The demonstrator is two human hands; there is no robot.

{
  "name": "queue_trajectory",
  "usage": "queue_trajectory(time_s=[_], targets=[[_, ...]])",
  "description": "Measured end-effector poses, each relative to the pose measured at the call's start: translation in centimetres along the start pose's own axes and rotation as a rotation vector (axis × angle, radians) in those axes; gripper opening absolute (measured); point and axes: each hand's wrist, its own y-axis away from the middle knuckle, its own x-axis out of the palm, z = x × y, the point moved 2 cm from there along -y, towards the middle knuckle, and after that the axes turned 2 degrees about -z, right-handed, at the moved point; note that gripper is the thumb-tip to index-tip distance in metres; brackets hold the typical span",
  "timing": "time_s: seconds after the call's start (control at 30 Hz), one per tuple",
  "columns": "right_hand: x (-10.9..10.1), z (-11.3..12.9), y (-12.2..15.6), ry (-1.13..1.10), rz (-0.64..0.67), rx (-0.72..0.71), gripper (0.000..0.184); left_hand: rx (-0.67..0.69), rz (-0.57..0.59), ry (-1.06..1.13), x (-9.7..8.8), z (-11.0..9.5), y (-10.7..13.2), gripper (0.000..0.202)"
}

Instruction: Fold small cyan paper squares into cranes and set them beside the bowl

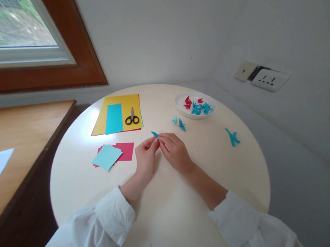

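Between my fingertips, over the middle of the round table [170, 212], is a small piece of folded blue paper [154, 134]. My left hand [146, 154] pinches it from the left, and my right hand [175, 151] grips it from the right. Only its pointed tip shows; the fingers cover the remainder. Just beyond my right hand sit a blue paper crane [182, 125] and a paler folded piece [175, 120]. Farther back, a white dish [177, 107] holds several red and blue paper cranes [200, 108].
Scissors [132, 117] and a blue paper strip [113, 118] lie on yellow sheets [101, 114] at the back left. Nearer are a light blue square [107, 157] and red squares [127, 152]. Blue scraps [233, 137] lie at the right. A wall socket [270, 79] is beyond.
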Motion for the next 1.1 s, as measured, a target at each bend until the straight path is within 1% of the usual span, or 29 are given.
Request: queue_trajectory(time_s=[0.13, 0.23, 0.37, 0.5, 0.63, 0.77, 1.0, 1.1], targets=[[0.1, -0.1, 0.0, 0.045, 0.004, -0.036, 0.026, -0.014, -0.019, 0.035, 0.2, 0.1, 0.0, 0.020], [0.2, -0.1, -0.1, 0.095, 0.021, -0.086, 0.026, -0.014, -0.058, 0.049, 0.4, 0.1, 0.1, 0.019], [0.2, 0.2, -0.3, 0.164, 0.039, -0.169, 0.026, -0.051, -0.114, 0.110, 0.9, 0.0, 0.3, 0.017], [0.4, 0.3, -0.4, 0.181, 0.026, -0.182, 0.025, -0.078, -0.147, 0.154, 1.2, 0.0, 0.4, 0.016], [0.8, 0.1, -0.3, 0.125, -0.050, -0.126, 0.023, -0.060, -0.158, 0.151, 1.1, 0.0, 0.5, 0.019], [0.9, -0.1, -0.4, 0.040, -0.103, -0.056, 0.021, -0.036, -0.136, 0.129, 1.0, 0.1, 0.4, 0.022], [0.9, -0.1, -0.5, -0.092, -0.145, 0.152, 0.019, 0.031, -0.102, 0.064, 0.7, 0.6, -0.1, 0.024], [0.9, 0.0, -0.5, -0.119, -0.158, 0.206, 0.018, 0.042, -0.086, 0.055, 0.6, 0.7, -0.2, 0.023]])
